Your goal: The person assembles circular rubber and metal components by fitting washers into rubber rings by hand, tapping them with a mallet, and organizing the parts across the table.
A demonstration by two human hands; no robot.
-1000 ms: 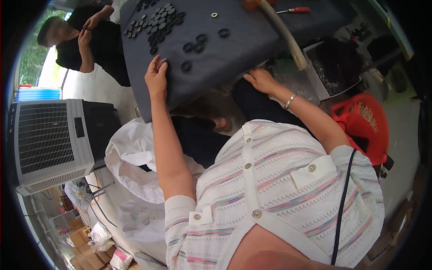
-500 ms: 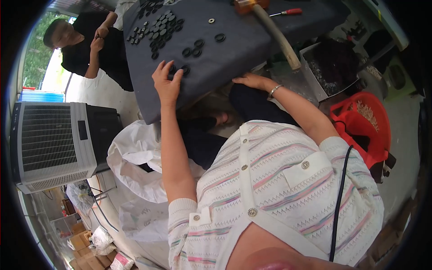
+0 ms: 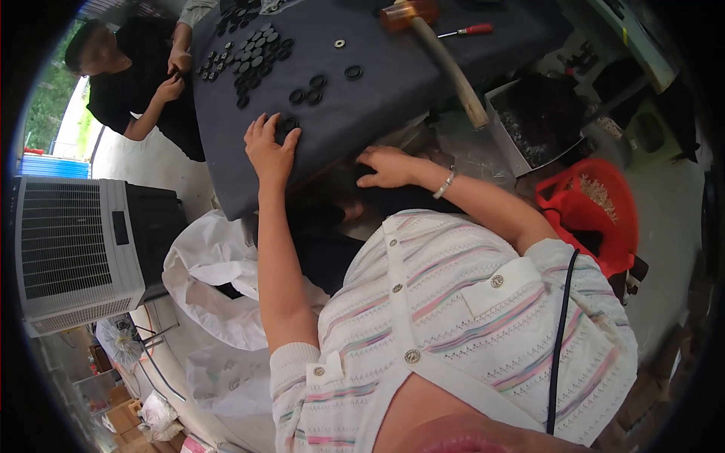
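Left hand (image 3: 272,151): fingers spread, thumb at black ring (image 3: 289,123), near tabletop's (image 3: 377,106) near edge. Right hand (image 3: 389,166): half-curled, cannot tell contents. Advisable grip: opposite sides of rim, light pressure.

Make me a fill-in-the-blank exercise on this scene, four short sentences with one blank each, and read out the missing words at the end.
1. The screwdriver on the dark table has a handle coloured ____.
2. The mallet has a handle that looks to be made of ____.
3. The ring right by the left hand is coloured ____.
4. The silvery bracelet is worn on the person's ____ side.

Missing words: red; wood; black; right.
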